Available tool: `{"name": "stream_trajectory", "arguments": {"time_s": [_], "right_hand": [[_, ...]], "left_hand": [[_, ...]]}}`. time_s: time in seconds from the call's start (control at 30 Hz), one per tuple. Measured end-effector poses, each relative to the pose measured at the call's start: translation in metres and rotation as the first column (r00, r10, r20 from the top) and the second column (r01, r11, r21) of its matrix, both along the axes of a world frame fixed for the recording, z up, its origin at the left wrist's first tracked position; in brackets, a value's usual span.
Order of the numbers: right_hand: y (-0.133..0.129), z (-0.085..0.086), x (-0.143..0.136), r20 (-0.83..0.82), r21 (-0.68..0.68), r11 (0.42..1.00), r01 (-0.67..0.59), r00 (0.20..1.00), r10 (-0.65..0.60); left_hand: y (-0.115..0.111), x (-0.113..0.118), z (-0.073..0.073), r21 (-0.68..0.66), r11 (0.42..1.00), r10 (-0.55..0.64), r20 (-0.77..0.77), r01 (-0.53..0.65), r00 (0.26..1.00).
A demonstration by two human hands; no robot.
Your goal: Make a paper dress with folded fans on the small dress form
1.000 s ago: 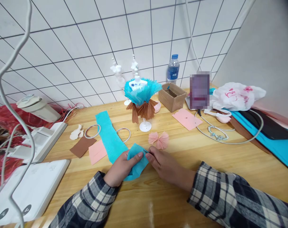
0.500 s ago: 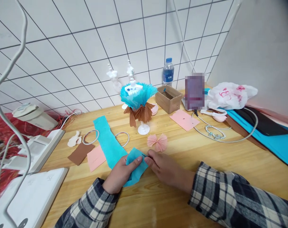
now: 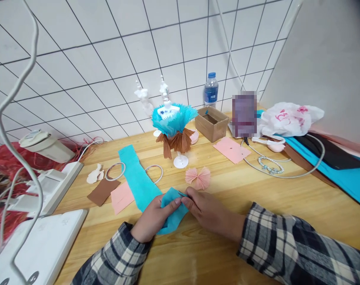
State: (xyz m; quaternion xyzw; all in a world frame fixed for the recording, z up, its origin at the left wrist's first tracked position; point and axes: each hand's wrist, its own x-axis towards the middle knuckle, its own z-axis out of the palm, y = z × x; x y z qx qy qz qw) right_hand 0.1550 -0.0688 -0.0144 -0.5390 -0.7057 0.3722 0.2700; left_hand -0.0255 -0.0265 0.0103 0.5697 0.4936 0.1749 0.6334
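Low over the table's front, my left hand [image 3: 152, 217] grips a piece of turquoise crepe paper [image 3: 171, 221], thumb on top. My right hand [image 3: 209, 209] is closed in a pinch at the paper's upper right edge. A thin dark tip shows between its fingers and the paper; what it belongs to is hidden. Just beyond the hands lies a pleated pink paper bow [image 3: 199, 178]. Behind it stands a white doll figure [image 3: 180, 161] on a round base, dressed in fringed turquoise [image 3: 174, 123] and brown paper [image 3: 175, 145]. A long turquoise strip [image 3: 137, 172] lies left.
Two rings [image 3: 115, 171], brown paper [image 3: 103, 192] and pink paper [image 3: 122, 198] lie left. A cardboard box [image 3: 217, 128], bottle [image 3: 211, 91], bead bracelet [image 3: 270, 166] and plastic bag [image 3: 291, 118] are at the back and right. A white cable [image 3: 34, 43] hangs at left.
The crepe paper has bent and folded slightly between my hands, its right part now lower. Both hands keep their hold almost in place. The whole view has shifted a little.
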Motion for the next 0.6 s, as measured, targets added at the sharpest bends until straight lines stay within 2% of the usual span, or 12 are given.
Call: {"name": "stream_trajectory", "arguments": {"time_s": [0.23, 0.33, 0.47, 0.6], "right_hand": [[0.0, -0.0025, -0.0003, -0.002, 0.009, 1.0, 0.003, 1.0, -0.003], [0.0001, -0.0037, -0.0002, -0.002, 0.013, 1.0, 0.003, 1.0, -0.003], [0.0004, -0.0034, -0.0001, 0.014, 0.008, 1.0, -0.002, 1.0, 0.002], [0.0, -0.0017, -0.0005, 0.017, 0.008, 1.0, -0.01, 1.0, 0.01]], "left_hand": [[-0.0007, -0.0019, -0.0031, 0.009, 1.0, -0.004, -0.037, 0.004, 0.999], [-0.0013, -0.0019, -0.0024, 0.063, 0.998, -0.004, -0.058, 0.008, 0.998], [-0.0007, -0.0012, -0.0019, 0.158, 0.987, 0.011, 0.004, -0.012, 1.0], [0.0007, -0.0018, -0.0054, 0.171, 0.985, -0.005, -0.008, 0.007, 1.0]]}}
